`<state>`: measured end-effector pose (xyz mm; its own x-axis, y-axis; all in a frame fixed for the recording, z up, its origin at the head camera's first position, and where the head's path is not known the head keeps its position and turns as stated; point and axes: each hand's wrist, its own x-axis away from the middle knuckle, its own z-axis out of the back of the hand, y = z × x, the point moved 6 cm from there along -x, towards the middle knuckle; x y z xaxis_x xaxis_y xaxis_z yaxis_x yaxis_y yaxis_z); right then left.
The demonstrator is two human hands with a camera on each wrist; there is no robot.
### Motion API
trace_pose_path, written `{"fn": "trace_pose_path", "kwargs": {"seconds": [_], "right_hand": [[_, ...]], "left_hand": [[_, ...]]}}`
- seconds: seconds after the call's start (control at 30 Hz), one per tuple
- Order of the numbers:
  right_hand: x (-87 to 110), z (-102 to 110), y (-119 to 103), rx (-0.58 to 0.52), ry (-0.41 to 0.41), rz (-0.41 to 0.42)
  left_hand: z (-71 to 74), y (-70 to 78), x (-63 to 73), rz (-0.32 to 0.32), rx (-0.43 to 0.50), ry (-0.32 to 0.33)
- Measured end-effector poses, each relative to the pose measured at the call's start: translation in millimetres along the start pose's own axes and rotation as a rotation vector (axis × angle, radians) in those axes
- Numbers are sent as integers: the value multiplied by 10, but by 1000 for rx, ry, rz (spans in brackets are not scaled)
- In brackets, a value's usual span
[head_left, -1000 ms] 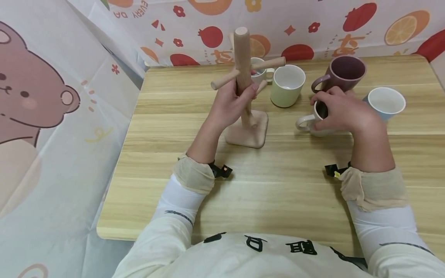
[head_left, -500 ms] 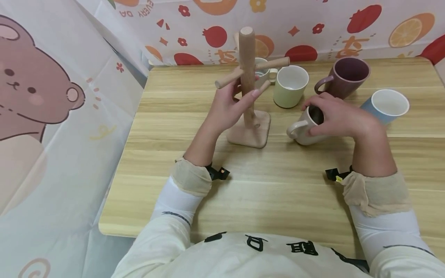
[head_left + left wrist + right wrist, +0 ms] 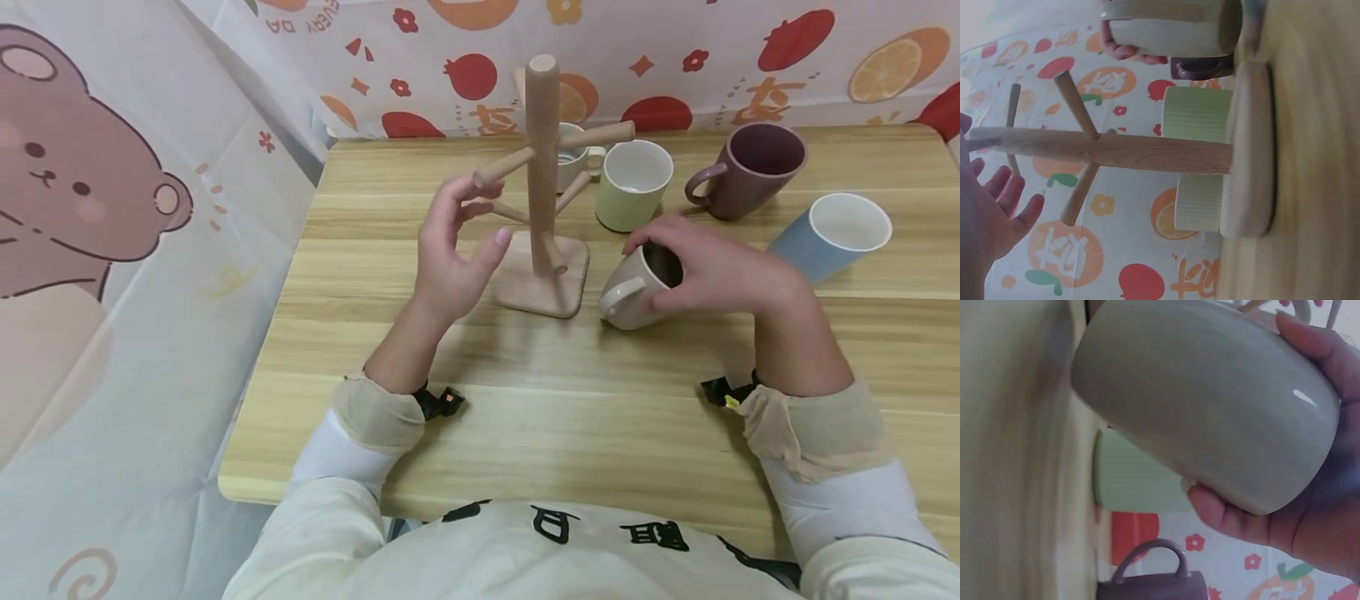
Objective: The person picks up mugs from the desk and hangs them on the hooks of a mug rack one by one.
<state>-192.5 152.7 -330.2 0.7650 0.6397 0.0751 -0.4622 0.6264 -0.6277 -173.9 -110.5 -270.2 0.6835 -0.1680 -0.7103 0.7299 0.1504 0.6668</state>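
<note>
Gleaming greyish-beige mug (image 3: 1204,403), tilted, dark inside.

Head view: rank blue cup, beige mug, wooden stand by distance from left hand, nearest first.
1. Wooden stand, just right of the left hand.
2. Beige mug, farther right, in the right hand.
3. Blue cup, far right.

The head view looked down across the surface (image 3: 555,450). Both wrist views, low and sideways, shared the beige mug (image 3: 1210,400), closer in the right.
</note>
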Motion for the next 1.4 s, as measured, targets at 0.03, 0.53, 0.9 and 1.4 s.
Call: {"fn": "trace_pose_path", "kwargs": {"seconds": [0.03, 0.53, 0.9, 1.4], "right_hand": [[0, -22, -2, -14, 1, 2], [-42, -220, -122, -251, -30, -27], [-101, -338, -182, -447, -44, -17], [-198, -551, -269, -638, -17, -74]], "left_hand": [[-6, 19, 22, -13, -11, -6], [-348, 182, 510, -185, -290, -346], [-508, 165, 624, -167, -509, -610], [-542, -15, 699, 271, -377, -797]]}}
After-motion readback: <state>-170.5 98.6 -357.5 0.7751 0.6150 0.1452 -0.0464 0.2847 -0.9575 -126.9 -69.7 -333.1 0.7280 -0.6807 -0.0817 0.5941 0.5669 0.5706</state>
